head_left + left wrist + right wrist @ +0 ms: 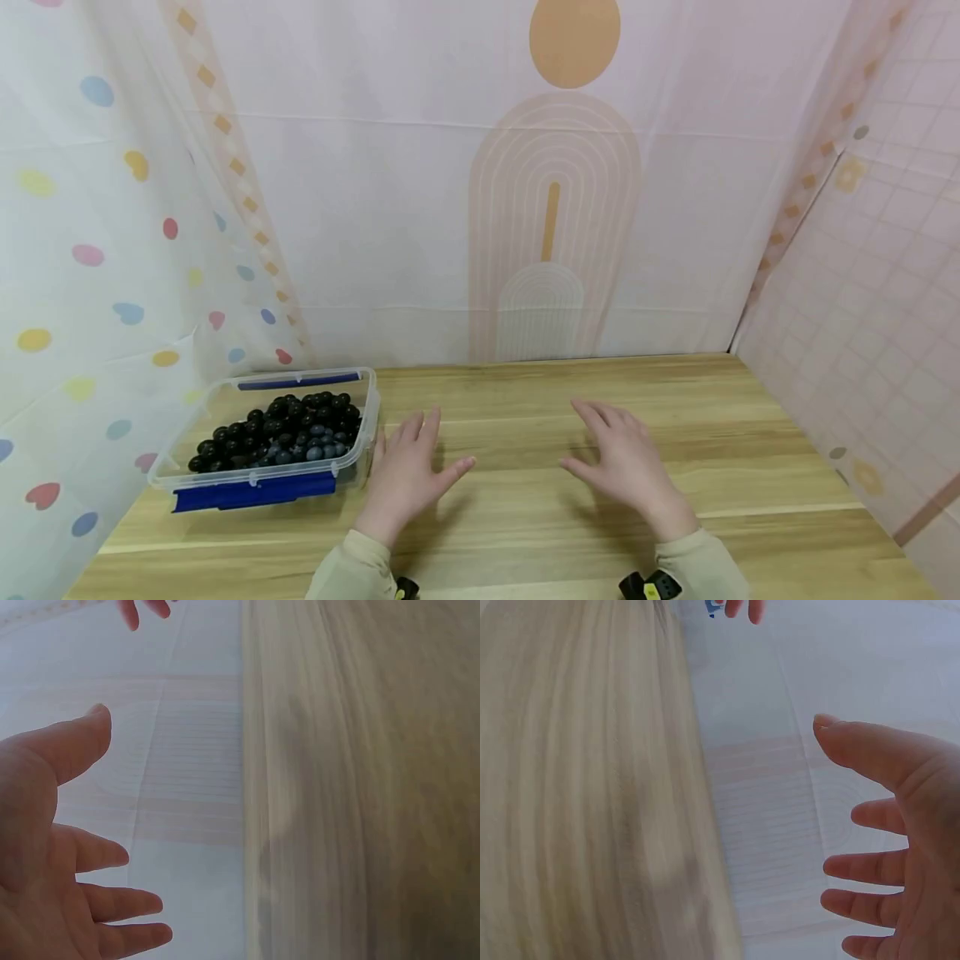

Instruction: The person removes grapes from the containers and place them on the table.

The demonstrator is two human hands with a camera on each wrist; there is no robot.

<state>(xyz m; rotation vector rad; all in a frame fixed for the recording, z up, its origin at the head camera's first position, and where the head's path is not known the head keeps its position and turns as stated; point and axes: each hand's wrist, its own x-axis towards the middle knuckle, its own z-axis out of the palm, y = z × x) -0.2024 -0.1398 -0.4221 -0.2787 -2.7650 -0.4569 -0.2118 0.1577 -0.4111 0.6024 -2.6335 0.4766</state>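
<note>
Spreading fingers above tan wooden tabletop [517, 521]: left hand [407, 485], right hand [628, 460]. Beside left: clear plastic blue-clipped box [255, 492] containing round black berries [288, 429].

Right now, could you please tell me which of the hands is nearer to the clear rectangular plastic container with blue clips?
Left: the left hand is close beside the container, on its right side; the right hand is farther right, over the pale wooden table.

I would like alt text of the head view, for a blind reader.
A person's left hand and right hand, both empty, hover over a wooden table. Beside the left hand stands a clear plastic box of dark round fruit.
</note>
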